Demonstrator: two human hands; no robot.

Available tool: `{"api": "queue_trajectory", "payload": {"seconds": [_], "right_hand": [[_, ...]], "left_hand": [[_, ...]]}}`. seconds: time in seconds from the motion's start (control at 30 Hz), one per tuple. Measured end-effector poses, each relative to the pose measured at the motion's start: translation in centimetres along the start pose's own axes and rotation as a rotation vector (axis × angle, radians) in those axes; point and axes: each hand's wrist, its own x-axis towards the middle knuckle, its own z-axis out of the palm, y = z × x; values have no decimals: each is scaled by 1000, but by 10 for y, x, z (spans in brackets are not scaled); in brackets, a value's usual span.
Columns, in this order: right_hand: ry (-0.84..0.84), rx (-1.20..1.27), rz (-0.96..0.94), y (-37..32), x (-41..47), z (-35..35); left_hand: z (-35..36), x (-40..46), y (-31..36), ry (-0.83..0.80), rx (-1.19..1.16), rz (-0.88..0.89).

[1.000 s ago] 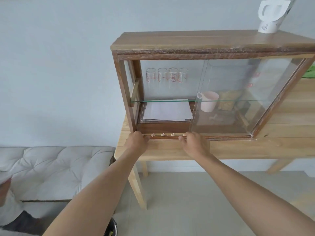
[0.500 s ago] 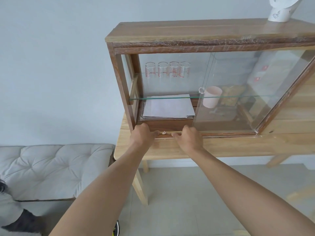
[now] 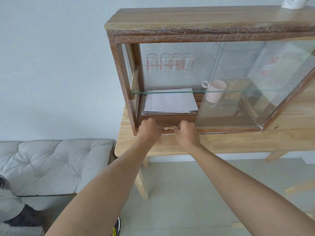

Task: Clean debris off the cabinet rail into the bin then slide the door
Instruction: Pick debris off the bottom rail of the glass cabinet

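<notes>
Debris [image 3: 166, 128] sits on the cabinet rail [image 3: 221, 130] near the bench's [image 3: 221, 142] left edge — between my left hand [image 3: 148, 130] and right hand [image 3: 187, 133], both curled with fingertips on the rail.

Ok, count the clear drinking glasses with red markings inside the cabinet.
4, standing in a row on the glass shelf, upper left of the wooden cabinet: at and. More could sit unseen behind the reflective glass door.
</notes>
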Motion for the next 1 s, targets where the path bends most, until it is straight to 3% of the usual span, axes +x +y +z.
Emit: {"api": "queue_trajectory", "payload": {"seconds": [0.4, 0.63, 0.73, 0.83, 1.0], "right_hand": [[12, 101, -25, 1, -2, 3], [29, 192, -45, 3, -9, 4], [15, 257, -45, 1, -14, 2], [10, 329, -74, -2, -25, 4], [-49, 361, -127, -14, -56, 25]], "left_hand": [[7, 5, 16, 20, 112, 16], [3, 11, 14, -47, -12, -30], [0, 10, 7, -60, -155, -62], [-7, 4, -9, -42, -470, -156], [-23, -35, -51, -44, -749, -145]]}}
